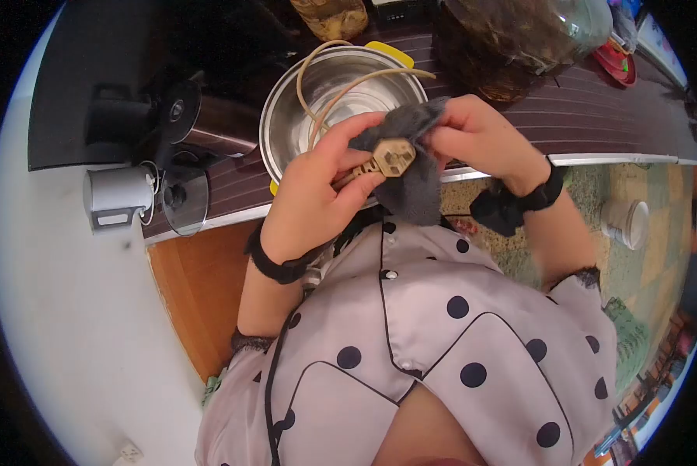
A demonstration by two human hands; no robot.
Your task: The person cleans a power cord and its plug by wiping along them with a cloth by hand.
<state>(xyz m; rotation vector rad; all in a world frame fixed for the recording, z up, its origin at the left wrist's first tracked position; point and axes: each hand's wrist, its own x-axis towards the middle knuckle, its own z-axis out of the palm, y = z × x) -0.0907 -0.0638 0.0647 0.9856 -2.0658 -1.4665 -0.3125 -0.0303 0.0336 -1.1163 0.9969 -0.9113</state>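
My left hand (306, 194) is closed round the beige connector (396, 158) of a power cord, its six-sided socket face turned up toward me. A dark grey cloth (412, 198) hangs behind and below the connector. My right hand (484, 140) pinches the upper right part of this cloth. From my left hand the beige cord (301, 85) loops up over a steel pot (268, 124) with yellow handle grips (391, 53). Both hands are above the near rim of the pot. Some of my right fingertips are hidden by the cloth.
An electric kettle (224, 124) stands left of the pot, near a clear round lid (187, 194) at the counter edge. A jar (331, 17) sits behind the pot. A large brown bundle (504, 43) lies at the back right. A white bucket (627, 224) is on the floor.
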